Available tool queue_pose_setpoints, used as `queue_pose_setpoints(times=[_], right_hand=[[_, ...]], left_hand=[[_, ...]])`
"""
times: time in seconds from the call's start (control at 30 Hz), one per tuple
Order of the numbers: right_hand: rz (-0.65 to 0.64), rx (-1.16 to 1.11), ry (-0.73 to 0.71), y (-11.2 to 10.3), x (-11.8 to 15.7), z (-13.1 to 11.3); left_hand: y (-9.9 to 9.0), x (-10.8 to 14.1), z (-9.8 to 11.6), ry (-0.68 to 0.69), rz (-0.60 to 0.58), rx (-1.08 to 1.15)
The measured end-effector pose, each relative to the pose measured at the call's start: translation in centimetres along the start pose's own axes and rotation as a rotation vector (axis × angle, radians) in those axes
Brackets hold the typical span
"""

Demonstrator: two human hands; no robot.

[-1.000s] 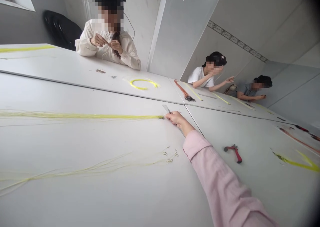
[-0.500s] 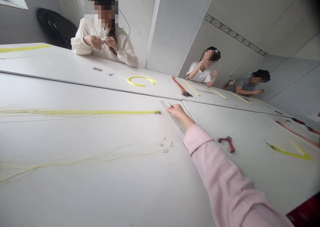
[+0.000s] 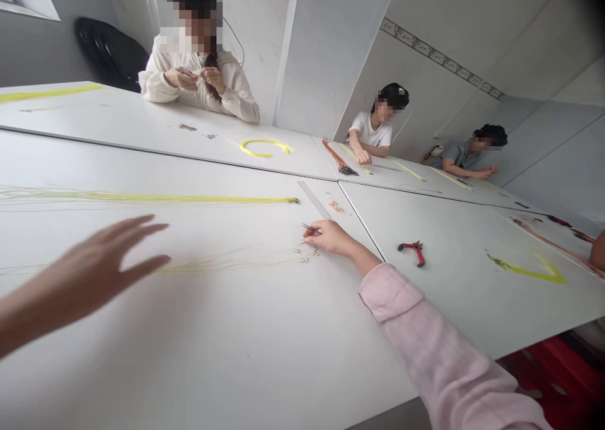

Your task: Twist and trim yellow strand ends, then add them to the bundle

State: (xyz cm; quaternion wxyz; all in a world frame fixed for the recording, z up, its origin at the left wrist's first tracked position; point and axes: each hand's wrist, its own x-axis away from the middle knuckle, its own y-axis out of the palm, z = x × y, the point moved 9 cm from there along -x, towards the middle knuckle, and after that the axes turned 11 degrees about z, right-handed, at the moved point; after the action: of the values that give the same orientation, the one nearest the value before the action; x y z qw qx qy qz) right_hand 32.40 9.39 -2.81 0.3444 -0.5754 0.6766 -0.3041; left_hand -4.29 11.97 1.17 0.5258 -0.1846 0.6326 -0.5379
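My right hand is closed on a thin metal pointed tool, whose tips stick out past the fingers. Just below it on the white table lie several small hooks, tied to loose pale-yellow lines that run left. My left hand hovers at the left over these lines, fingers spread, slightly blurred and holding nothing. Behind both hands a straight bundle of yellow lines ends in a dark cluster of hooks. A clear ruler lies beside that cluster, its near end close to my right hand.
Small pinkish bits lie right of the ruler. Red-handled pliers and a bent yellow bundle are farther right. Across the joined tables sit three people, with a curled yellow bundle and an orange bundle before them.
My right hand has drawn back from the ruler toward the loose hooks, uncovering the pinkish bits. My left hand has come into view. One person across has lowered their hands to the table.
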Motion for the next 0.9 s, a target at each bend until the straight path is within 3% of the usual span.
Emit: queue_pose_setpoints(times=[0.1, 0.2, 0.37, 0.5, 0.7, 0.9], right_hand=[[-0.001, 0.01, -0.012, 0.4, -0.1, -0.1], [-0.005, 0.022, -0.019, 0.6, -0.1, -0.1], [-0.019, 0.065, -0.026, 0.9, 0.2, -0.1], [0.031, 0.162, -0.016, -0.3, -0.2, 0.1], [0.227, 0.455, 0.063, -5.6, -1.5, 2.4], [0.456, 0.735, 0.245, -15.6, -1.2, 6.6]], left_hand=[[3.1, 2.2, 3.9, 0.109, -0.125, 0.024], [4.5, 3.7, 6.0, 0.171, -0.147, 0.061], [5.6, 4.3, 5.8, 0.187, -0.161, 0.099], [6.2, 4.3, 5.2, 0.167, -0.178, 0.086], [6.6, 4.3, 5.4, 0.147, -0.255, 0.07], [6.6, 4.3, 5.5, 0.143, -0.276, 0.044]])
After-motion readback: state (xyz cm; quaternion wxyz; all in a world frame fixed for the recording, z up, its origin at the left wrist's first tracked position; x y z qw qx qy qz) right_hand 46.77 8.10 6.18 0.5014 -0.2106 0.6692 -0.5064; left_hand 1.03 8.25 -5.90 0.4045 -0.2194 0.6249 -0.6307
